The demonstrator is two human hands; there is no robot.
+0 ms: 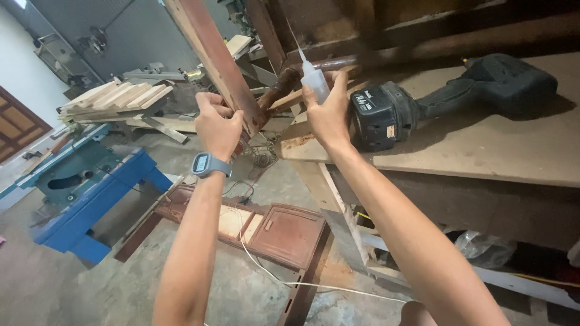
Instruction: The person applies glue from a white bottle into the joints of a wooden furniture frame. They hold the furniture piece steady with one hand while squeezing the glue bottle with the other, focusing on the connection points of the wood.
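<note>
A blue saw table [90, 193] is standing far left of the bench [483, 151], with a stack of pale boards [115, 96] lying behind it. Nearer the bench, on the floor, a brown cabinet door [266, 226] is lying flat, and a white cord [272, 274] is trailing across it toward the bench foot.

The left hand [216, 124] (a grey watch [208, 164] is sitting on its wrist) is gripping a reddish-brown wooden rail [211, 54], fingers wrapped round its lower end. The rail is slanting up and to the left, away from the bench corner.

The right hand [326, 111] is clasping a small white bottle [314, 78] with a thin nozzle, held upright just above the bench's left corner, nozzle pointing up toward the dark wood overhead. Whether the tip is touching that wood cannot be told.

On the bench top, just right of the right hand, a black cordless drill [447, 96] is lying on its side, battery end nearest the hand.
</note>
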